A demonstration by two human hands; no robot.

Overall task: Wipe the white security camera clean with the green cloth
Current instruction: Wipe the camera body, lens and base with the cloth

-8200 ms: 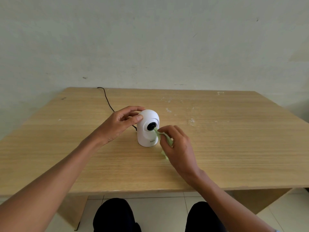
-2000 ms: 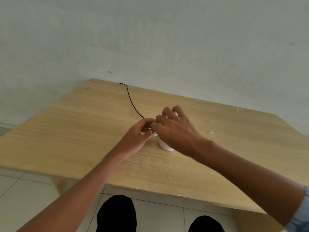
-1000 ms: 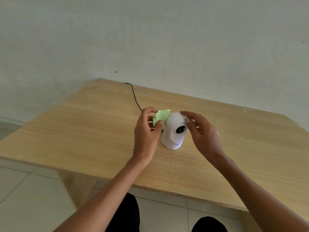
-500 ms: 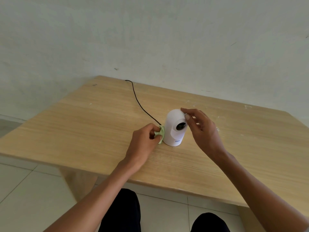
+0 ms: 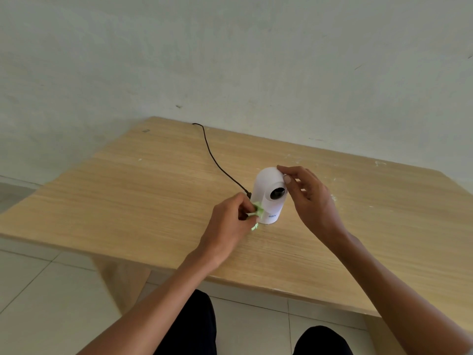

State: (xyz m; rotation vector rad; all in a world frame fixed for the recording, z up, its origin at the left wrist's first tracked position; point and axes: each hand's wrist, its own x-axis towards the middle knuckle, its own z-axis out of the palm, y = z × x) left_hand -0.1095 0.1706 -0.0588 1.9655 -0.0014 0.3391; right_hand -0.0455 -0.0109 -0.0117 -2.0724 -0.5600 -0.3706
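Note:
The white security camera [image 5: 266,193] stands upright on the wooden table [image 5: 153,190], its dark lens facing me. My left hand [image 5: 227,224] pinches the small green cloth [image 5: 258,213] and presses it against the camera's lower left side, near the base. My right hand [image 5: 309,198] rests its thumb and fingertips on the upper right of the camera's rounded head, holding it steady. Most of the cloth is hidden inside my left fingers.
A black cable [image 5: 215,157] runs from the back of the camera across the table to its far edge by the pale wall. The table's near edge lies just below my forearms, with tiled floor and my knees beneath.
My left hand has carried the cloth from the camera's upper left side down to its base. My right hand stays on the head. The view has shifted slightly.

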